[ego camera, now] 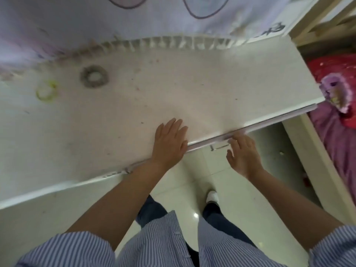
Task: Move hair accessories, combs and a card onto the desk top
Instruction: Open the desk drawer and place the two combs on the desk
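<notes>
Resting flat, empty: left hand [170,140] on desk top [212,89]; right hand [243,153] fingertips hidden under edge, grip unclear.

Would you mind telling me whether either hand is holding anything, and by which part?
Neither holds anything: the left hand lies flat on the desk top; the right hand reaches open toward the drawer handle.

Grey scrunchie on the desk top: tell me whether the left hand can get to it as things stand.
Probably yes. The left hand lies flat and empty on the desk top, and only bare surface shows between it and the grey scrunchie. The yellow hair tie sits off to the side.
</notes>
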Demonstrator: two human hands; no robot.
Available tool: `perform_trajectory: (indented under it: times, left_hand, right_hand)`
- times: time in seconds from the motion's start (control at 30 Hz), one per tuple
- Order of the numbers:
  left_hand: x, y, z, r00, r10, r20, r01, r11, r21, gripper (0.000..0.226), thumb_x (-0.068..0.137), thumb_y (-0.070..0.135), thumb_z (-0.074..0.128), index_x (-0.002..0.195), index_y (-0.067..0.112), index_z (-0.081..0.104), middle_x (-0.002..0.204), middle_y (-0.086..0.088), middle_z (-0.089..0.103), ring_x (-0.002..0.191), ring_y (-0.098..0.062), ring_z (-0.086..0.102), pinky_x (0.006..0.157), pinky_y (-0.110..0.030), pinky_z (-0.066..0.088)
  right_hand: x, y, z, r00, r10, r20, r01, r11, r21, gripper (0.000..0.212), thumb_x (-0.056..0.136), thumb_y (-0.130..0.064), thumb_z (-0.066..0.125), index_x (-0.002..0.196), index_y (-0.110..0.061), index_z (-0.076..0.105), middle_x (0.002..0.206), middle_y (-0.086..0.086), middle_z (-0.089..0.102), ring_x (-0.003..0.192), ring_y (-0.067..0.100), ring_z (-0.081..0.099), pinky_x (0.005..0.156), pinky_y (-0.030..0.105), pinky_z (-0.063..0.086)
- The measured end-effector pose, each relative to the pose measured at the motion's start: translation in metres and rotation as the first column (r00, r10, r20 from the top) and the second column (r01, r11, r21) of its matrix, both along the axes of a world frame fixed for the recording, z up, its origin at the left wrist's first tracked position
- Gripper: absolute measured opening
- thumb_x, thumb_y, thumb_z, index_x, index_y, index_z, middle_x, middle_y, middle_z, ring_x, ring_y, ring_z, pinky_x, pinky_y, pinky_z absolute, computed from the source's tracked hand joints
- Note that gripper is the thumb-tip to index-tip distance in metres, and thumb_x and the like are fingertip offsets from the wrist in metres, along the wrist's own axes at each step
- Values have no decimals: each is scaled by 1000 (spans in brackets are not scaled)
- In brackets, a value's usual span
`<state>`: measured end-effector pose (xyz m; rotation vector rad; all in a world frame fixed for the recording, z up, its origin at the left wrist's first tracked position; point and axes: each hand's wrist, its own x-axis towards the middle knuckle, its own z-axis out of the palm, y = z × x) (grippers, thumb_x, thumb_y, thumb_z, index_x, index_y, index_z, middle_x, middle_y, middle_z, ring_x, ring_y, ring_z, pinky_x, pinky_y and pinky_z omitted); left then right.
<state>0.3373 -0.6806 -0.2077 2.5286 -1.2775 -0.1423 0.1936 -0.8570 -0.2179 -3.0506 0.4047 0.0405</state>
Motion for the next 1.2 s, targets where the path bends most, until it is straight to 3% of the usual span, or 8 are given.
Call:
perform_trajectory:
  times: [0.17,0.3,0.5,0.57,0.77,0.9,1.03,1.2]
  left_hand:
    - [-86,-31,-14,993,118,10,-118,975,191,66,60,9,82,118,-8,56,126,-27,59,117,-44,54,92,-65,42]
    - [-101,-39,-16,967,228,115,-249,945,215,67,46,-3,83,109,-5,63,110,-23,70,100,-39,67,83,-58,52]
    - [-95,-48,-20,914,397,85,-405,906,123,49,62,-2,76,109,4,65,103,-23,69,94,-42,63,85,-49,51]
    - [-96,-42,-19,904,426,38,-427,898,107,36,68,-5,72,104,-1,67,96,-27,69,90,-43,63,81,-49,51]
    - [-144,-15,-16,946,310,-94,-301,949,95,13,69,-9,69,82,-8,69,72,-27,67,67,-43,62,61,-46,53]
    - [-180,-11,-25,946,310,-98,-299,947,115,11,66,-1,63,74,-6,69,64,-24,66,58,-39,62,60,-35,48]
    - [-183,-11,-34,931,330,-157,-314,942,121,16,60,-13,76,74,-8,69,64,-26,67,58,-39,62,63,-29,36]
    - [-181,-5,-39,938,242,-247,-213,967,140,25,52,-13,84,73,-5,71,60,-22,66,57,-35,63,54,-31,54]
  right_hand:
    - [-33,-34,-21,978,110,-178,-113,994,-4,51,41,-15,89,87,-2,74,90,16,77,81,31,74,75,40,59]
    - [-21,-31,-43,975,139,-172,-147,989,-33,55,60,-34,79,111,-14,69,108,1,75,105,15,68,93,35,53]
    - [-18,-31,-59,984,57,-171,-72,994,-78,21,41,-25,82,59,-22,73,53,-3,71,60,11,70,82,31,42]
    - [-29,-29,-60,993,27,-111,-35,997,-73,19,44,-18,79,62,-20,73,55,-1,71,63,15,70,80,34,33]
    - [-100,-15,-43,980,56,-192,-35,993,112,43,39,-20,82,81,-15,75,77,4,76,76,18,73,70,34,57]
    - [-134,-20,-23,954,298,35,-298,927,228,11,58,-6,61,65,-4,69,75,13,74,66,29,70,60,29,50]
    - [-106,-34,-12,935,310,170,-347,901,262,12,66,0,55,62,1,66,68,18,71,64,31,67,60,35,56]
    - [-40,-54,-26,906,376,-197,-326,913,243,6,68,12,66,73,9,64,73,28,67,72,37,65,62,39,52]
